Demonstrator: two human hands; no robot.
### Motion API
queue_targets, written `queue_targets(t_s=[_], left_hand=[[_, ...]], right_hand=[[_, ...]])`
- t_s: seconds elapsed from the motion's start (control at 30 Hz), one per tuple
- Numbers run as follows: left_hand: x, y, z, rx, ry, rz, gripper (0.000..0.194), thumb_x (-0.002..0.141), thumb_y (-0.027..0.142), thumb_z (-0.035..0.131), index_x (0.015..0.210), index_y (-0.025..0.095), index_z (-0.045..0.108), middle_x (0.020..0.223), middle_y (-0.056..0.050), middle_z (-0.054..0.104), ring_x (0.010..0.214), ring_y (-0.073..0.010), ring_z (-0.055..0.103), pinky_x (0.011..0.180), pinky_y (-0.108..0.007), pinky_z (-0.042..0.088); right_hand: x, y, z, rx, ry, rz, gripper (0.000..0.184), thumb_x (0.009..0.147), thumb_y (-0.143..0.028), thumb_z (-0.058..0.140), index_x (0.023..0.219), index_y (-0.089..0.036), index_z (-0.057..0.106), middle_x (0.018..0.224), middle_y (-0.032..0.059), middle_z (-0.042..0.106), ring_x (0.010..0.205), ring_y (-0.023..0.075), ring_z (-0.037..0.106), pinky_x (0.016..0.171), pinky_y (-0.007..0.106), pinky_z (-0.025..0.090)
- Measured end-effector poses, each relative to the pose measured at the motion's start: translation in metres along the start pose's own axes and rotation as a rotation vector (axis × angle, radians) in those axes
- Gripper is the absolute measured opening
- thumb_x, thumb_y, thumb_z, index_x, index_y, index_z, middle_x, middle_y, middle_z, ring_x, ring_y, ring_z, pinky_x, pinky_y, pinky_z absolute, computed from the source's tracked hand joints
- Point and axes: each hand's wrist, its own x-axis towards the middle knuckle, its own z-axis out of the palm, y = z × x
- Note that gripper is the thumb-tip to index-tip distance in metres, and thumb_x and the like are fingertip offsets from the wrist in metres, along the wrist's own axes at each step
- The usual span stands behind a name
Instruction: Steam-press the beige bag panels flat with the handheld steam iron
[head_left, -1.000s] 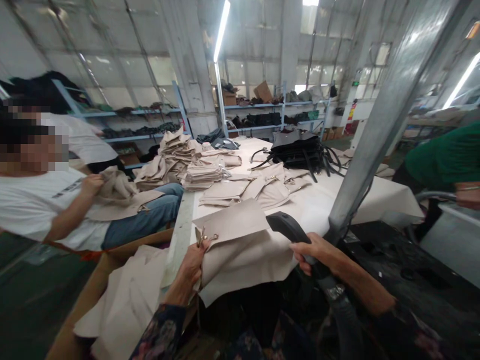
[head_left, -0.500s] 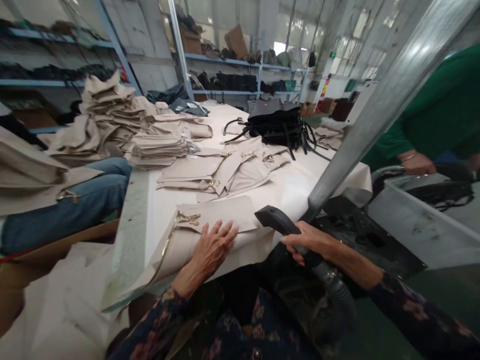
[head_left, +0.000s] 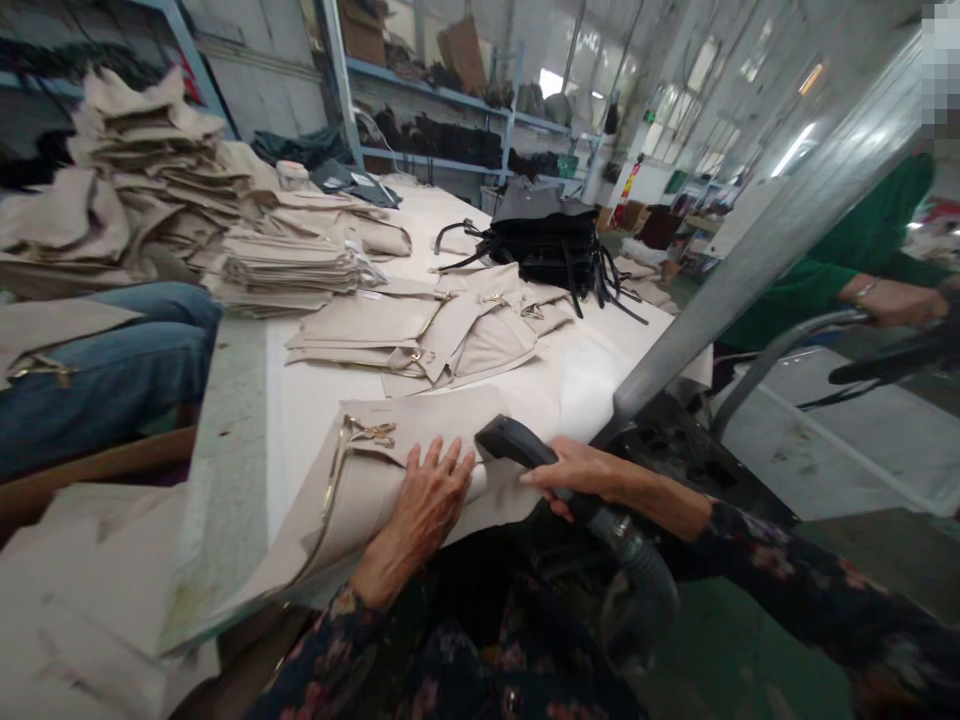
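Note:
My left hand (head_left: 427, 507) lies flat with its fingers spread on a beige leather bag panel (head_left: 375, 510), which has a gold zip and metal fittings (head_left: 367, 432) along its edge. My right hand (head_left: 574, 482) grips a black handheld steamer head (head_left: 514, 442), whose grey ribbed hose (head_left: 637, 555) runs down past my knees. The steamer's nose sits just right of my left fingertips, over the panel's right part. Contact with the leather cannot be told.
Stacked beige panels (head_left: 281, 275) and black bags (head_left: 544, 240) lie on the white-covered table (head_left: 600, 375). A metal post (head_left: 750, 285) rises at its right. A co-worker's hand (head_left: 892, 302) is right, a seated person's jeans (head_left: 105, 370) left, and beige pieces (head_left: 90, 590) lower left.
My left hand has gone from lifting the panel to pressing it flat on the table. The steamer head has moved left, closer to that hand, and the view has swung right.

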Motion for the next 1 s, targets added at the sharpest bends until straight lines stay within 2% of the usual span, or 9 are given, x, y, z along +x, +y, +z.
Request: queue_targets(t_s=[0.1,0.27,0.4,0.5,0.67,0.8,0.9,1.0], left_hand=[[0.000,0.000,0.002,-0.024,0.011,-0.011,0.042,0.091,0.018,0.040,0.130,0.020,0.056,0.138,-0.014,0.051,0.129,-0.0359,0.041,0.102,-0.059,0.033],[0.002,0.001,0.001,-0.033,0.010,-0.026,0.043,0.091,0.016,0.038,0.130,0.020,0.056,0.139,-0.014,0.051,0.128,-0.0373,0.042,0.101,-0.060,0.033],[0.003,0.001,-0.002,-0.020,-0.019,-0.029,0.042,0.092,0.017,0.037,0.129,0.018,0.056,0.139,-0.014,0.051,0.127,-0.0386,0.043,0.100,-0.059,0.033],[0.003,0.001,-0.004,-0.011,-0.024,-0.028,0.042,0.091,0.015,0.037,0.129,0.019,0.056,0.139,-0.014,0.050,0.127,-0.0383,0.043,0.100,-0.059,0.034],[0.003,0.000,-0.005,-0.009,-0.024,-0.011,0.042,0.091,0.014,0.039,0.129,0.020,0.056,0.138,-0.014,0.051,0.127,-0.0368,0.044,0.100,-0.058,0.034],[0.002,0.000,-0.003,0.036,-0.029,-0.005,0.041,0.092,0.016,0.039,0.129,0.021,0.055,0.140,-0.013,0.050,0.127,-0.0359,0.043,0.100,-0.056,0.035],[0.002,-0.001,-0.001,0.068,-0.030,0.000,0.041,0.093,0.016,0.039,0.131,0.021,0.053,0.141,-0.012,0.049,0.128,-0.0355,0.043,0.100,-0.055,0.036],[0.002,-0.001,-0.003,0.091,-0.057,0.011,0.042,0.093,0.016,0.039,0.132,0.021,0.052,0.142,-0.012,0.048,0.128,-0.0356,0.043,0.100,-0.055,0.037]], right_hand=[[0.002,-0.009,0.003,-0.043,0.052,0.017,0.028,0.074,-0.033,0.067,0.059,-0.015,0.051,0.045,-0.0014,0.053,0.036,0.0099,0.049,0.033,0.018,0.039],[-0.006,-0.001,0.002,-0.043,-0.003,0.067,0.029,0.076,-0.037,0.066,0.062,-0.015,0.054,0.045,-0.0012,0.054,0.036,0.0103,0.049,0.033,0.019,0.041],[0.008,-0.006,0.000,-0.032,0.039,-0.001,0.028,0.077,-0.033,0.064,0.059,-0.015,0.053,0.042,-0.0007,0.052,0.037,0.0102,0.049,0.034,0.018,0.040],[0.011,-0.009,-0.010,0.017,0.066,-0.055,0.030,0.078,-0.034,0.065,0.059,-0.015,0.052,0.044,-0.0010,0.051,0.039,0.0102,0.049,0.036,0.019,0.040],[-0.021,0.000,-0.025,0.069,0.096,-0.098,0.036,0.076,-0.043,0.069,0.060,-0.015,0.052,0.045,-0.0027,0.049,0.039,0.0096,0.048,0.038,0.019,0.041],[-0.035,0.009,-0.014,0.043,0.054,-0.080,0.033,0.076,-0.041,0.067,0.061,-0.014,0.054,0.045,-0.0016,0.051,0.039,0.0098,0.048,0.038,0.019,0.041],[-0.023,0.012,-0.003,0.017,-0.007,-0.047,0.031,0.076,-0.038,0.066,0.061,-0.014,0.053,0.046,-0.0006,0.054,0.038,0.0101,0.048,0.034,0.018,0.039],[0.001,0.009,0.000,0.035,-0.009,-0.043,0.028,0.074,-0.035,0.066,0.060,-0.015,0.052,0.045,-0.0013,0.053,0.038,0.0105,0.049,0.034,0.018,0.040]])
